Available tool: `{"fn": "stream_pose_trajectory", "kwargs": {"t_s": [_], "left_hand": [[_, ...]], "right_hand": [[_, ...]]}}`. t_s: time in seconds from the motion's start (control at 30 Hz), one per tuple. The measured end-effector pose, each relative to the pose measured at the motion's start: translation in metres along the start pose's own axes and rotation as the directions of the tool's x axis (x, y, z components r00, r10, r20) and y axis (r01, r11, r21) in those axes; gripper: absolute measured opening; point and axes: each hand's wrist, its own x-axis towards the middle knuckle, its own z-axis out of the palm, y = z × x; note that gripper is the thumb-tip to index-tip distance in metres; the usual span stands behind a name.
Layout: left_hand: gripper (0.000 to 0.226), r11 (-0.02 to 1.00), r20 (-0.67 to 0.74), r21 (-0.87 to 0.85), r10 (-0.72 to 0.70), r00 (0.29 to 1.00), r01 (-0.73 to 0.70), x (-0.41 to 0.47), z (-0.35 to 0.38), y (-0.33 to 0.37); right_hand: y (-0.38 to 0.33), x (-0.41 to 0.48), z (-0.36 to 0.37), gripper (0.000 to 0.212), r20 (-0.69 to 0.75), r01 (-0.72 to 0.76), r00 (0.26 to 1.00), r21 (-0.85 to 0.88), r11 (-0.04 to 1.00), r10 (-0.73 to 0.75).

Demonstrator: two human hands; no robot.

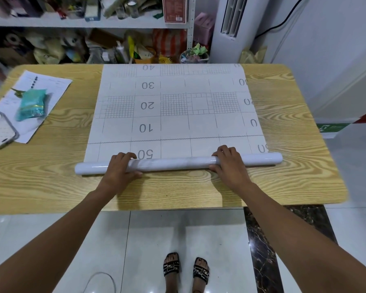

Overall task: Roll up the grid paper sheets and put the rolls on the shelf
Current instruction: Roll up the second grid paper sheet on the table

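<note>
Both our hands curl round the roll [178, 162], left hand [123, 166] and right hand [228, 163] gripping it near the table's [283, 166] front edge. Beyond it the grid paper sheet [173, 123] lies flat. Behind, the shelf [72, 23] holds jumbled clutter, and a small bin [185, 58] holds crumpled wrappers.

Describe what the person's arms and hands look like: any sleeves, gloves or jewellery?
The left arm and right arm are bare, with no sleeves in view. The left hand and right hand wear no gloves; no rings, watch or bracelets show.
</note>
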Motion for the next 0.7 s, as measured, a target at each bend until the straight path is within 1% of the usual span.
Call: {"fn": "stream_pose_trajectory", "kwargs": {"t_s": [0.07,0.13,0.23,0.3,0.37,0.43,0.53,0.63,0.7], "left_hand": [[0.057,1.000,0.025,0.016,-0.003,1.000,0.003,0.001,-0.001,0.001],[0.057,0.999,0.041,0.053,0.003,0.999,-0.005,0.004,0.001,-0.001],[0.054,0.996,0.053,0.089,-0.020,0.998,0.015,0.008,0.002,0.000],[0.051,0.997,0.045,0.068,-0.039,0.998,0.036,0.010,0.000,0.005],[0.049,0.998,0.047,0.061,-0.023,0.999,0.021,0.011,-0.002,0.009],[0.048,0.995,0.041,0.100,0.007,0.999,-0.011,0.012,-0.005,0.009],[0.045,0.986,0.021,0.168,0.010,1.000,-0.014,0.011,-0.006,0.011],[0.045,0.984,0.029,0.178,0.013,0.999,-0.018,0.008,-0.005,0.008],[0.056,0.988,0.046,0.155,0.009,0.999,-0.016,0.007,-0.006,0.007]], "right_hand": [[0.000,-0.001,-0.001,0.034,0.015,0.002,1.000,-0.015,1.000,-0.002],[0.001,-0.001,-0.003,0.035,0.045,0.006,0.999,-0.013,1.000,-0.005],[0.004,0.002,-0.006,0.037,0.101,0.009,0.995,0.025,1.000,-0.011],[0.006,0.004,-0.009,0.038,0.131,0.015,0.991,0.056,0.998,-0.022],[0.008,0.006,-0.013,0.038,0.149,0.017,0.988,0.096,0.995,-0.031],[0.008,0.006,-0.016,0.035,0.155,0.010,0.987,0.134,0.991,-0.031],[0.009,0.006,-0.014,0.031,0.140,0.016,0.990,0.121,0.993,-0.033],[0.008,0.007,-0.012,0.039,0.112,0.021,0.993,0.120,0.993,-0.035],[0.004,0.008,-0.012,0.045,0.106,0.039,0.993,0.120,0.992,-0.052]]}}
